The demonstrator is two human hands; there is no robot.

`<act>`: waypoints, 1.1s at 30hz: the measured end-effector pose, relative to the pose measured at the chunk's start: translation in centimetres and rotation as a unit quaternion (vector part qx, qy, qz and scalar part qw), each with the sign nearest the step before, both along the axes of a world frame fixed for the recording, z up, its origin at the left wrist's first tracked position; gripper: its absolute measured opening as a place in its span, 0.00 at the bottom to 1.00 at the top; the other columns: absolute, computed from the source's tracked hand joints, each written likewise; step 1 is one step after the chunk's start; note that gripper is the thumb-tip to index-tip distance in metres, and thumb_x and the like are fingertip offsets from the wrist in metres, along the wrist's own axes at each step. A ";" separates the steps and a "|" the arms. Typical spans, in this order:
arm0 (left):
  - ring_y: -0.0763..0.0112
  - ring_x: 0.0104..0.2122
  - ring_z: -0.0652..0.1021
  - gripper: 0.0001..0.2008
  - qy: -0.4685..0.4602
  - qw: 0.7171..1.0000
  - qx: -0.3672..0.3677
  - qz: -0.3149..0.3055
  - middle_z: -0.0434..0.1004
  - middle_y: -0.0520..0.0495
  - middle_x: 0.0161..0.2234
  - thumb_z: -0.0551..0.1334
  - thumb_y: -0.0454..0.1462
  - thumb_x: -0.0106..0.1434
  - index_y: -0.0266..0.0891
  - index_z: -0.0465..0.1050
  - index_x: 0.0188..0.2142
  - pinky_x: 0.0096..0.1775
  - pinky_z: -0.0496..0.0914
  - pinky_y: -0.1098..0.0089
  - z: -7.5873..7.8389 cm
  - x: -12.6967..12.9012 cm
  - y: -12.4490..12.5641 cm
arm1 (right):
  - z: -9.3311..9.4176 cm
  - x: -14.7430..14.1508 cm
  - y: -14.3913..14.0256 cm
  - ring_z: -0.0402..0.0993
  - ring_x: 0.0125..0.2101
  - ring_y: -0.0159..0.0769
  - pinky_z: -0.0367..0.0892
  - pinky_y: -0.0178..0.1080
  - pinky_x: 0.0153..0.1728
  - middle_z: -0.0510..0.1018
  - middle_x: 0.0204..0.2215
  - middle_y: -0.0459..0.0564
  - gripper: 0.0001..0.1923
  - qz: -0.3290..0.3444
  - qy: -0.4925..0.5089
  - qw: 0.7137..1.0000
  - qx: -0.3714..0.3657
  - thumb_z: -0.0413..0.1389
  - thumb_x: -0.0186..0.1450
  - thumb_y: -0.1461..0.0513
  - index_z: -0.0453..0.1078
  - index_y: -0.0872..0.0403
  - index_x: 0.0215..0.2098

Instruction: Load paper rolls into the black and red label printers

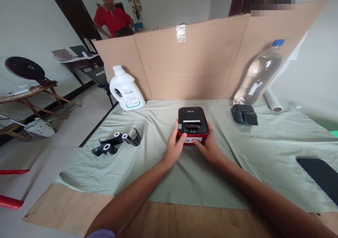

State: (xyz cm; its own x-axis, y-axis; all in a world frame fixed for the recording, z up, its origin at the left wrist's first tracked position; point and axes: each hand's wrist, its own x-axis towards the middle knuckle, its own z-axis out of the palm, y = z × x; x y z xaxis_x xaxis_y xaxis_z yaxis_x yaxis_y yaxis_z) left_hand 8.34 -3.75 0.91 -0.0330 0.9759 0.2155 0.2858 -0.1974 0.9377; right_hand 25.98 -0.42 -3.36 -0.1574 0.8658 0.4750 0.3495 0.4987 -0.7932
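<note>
A small black and red box-shaped device (192,120) sits on the pale green cloth (237,150) in the middle of the table. My left hand (174,147) grips its left side, thumb on the front edge. My right hand (208,144) holds its right side, with fingers pressed on the white label at the front. To the left lie black ribbon rolls with white cores (116,143), loose on the cloth.
A white detergent bottle (126,89) stands at the back left, a clear water bottle with a blue cap (260,74) at the back right. A black pouch (244,114) and a white tube (273,100) lie near it. A cardboard screen (200,62) backs the table. A person in red (112,18) stands behind.
</note>
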 end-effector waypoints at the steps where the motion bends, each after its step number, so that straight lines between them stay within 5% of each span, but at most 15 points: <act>1: 0.64 0.72 0.51 0.35 -0.004 1.000 0.005 -0.001 0.48 0.53 0.73 0.51 0.47 0.72 0.49 0.37 0.74 0.71 0.50 0.59 -0.3 -0.1 0.1 | -0.3 -0.1 0.1 0.47 0.71 0.50 0.47 0.59 0.69 0.49 0.71 0.62 0.50 -0.005 -0.007 1.000 0.002 0.60 0.64 0.50 0.35 0.52 0.73; 13: 0.62 0.71 0.53 0.35 0.008 1.000 0.024 -0.013 0.48 0.51 0.73 0.52 0.50 0.72 0.48 0.42 0.73 0.70 0.53 0.60 -2.6 -0.9 0.1 | -0.7 0.8 -0.6 0.41 0.72 0.47 0.47 0.56 0.70 0.45 0.73 0.57 0.50 0.009 -0.039 0.999 -0.025 0.58 0.67 0.53 0.30 0.47 0.75; 19: 0.58 0.65 0.67 0.29 -0.088 0.996 0.024 -0.017 0.61 0.44 0.68 0.59 0.48 0.69 0.44 0.60 0.67 0.64 0.66 0.59 -3.0 -1.2 0.2 | -0.1 1.2 -0.6 0.59 0.67 0.50 0.59 0.57 0.65 0.57 0.69 0.59 0.47 -0.008 -0.050 0.999 -0.006 0.60 0.65 0.54 0.39 0.48 0.73; 23: 0.60 0.56 0.77 0.22 -0.056 0.997 0.047 -0.008 0.71 0.43 0.61 0.63 0.45 0.67 0.43 0.69 0.58 0.57 0.73 0.61 -2.6 -2.1 0.6 | 0.4 1.6 -0.4 0.70 0.59 0.51 0.69 0.55 0.57 0.68 0.62 0.60 0.41 -0.028 -0.072 0.997 0.007 0.62 0.63 0.53 0.50 0.49 0.68; 28: 0.60 0.56 0.77 0.20 0.017 0.997 0.075 -0.020 0.77 0.45 0.55 0.67 0.44 0.63 0.44 0.73 0.54 0.59 0.70 0.60 -2.4 -3.6 1.5 | 0.6 2.1 -0.1 0.74 0.53 0.50 0.74 0.50 0.47 0.68 0.62 0.61 0.38 -0.022 -0.099 0.995 0.017 0.62 0.63 0.52 0.53 0.49 0.66; 33: 0.61 0.52 0.79 0.20 0.021 0.998 0.053 -0.029 0.79 0.46 0.52 0.69 0.45 0.61 0.44 0.74 0.51 0.56 0.72 0.62 -2.9 -4.1 2.2 | 0.8 2.4 0.1 0.72 0.55 0.51 0.72 0.52 0.52 0.67 0.62 0.61 0.38 -0.020 -0.115 0.993 0.029 0.62 0.64 0.52 0.52 0.49 0.66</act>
State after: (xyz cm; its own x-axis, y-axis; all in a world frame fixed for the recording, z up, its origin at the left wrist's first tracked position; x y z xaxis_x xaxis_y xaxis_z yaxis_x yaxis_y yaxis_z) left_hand 4.20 -1.59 -2.01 0.0335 0.9479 0.3169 0.3093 -0.3113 0.8985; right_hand 28.41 -0.32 -2.60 -0.2345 0.8458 0.4792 0.5388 0.5234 -0.6602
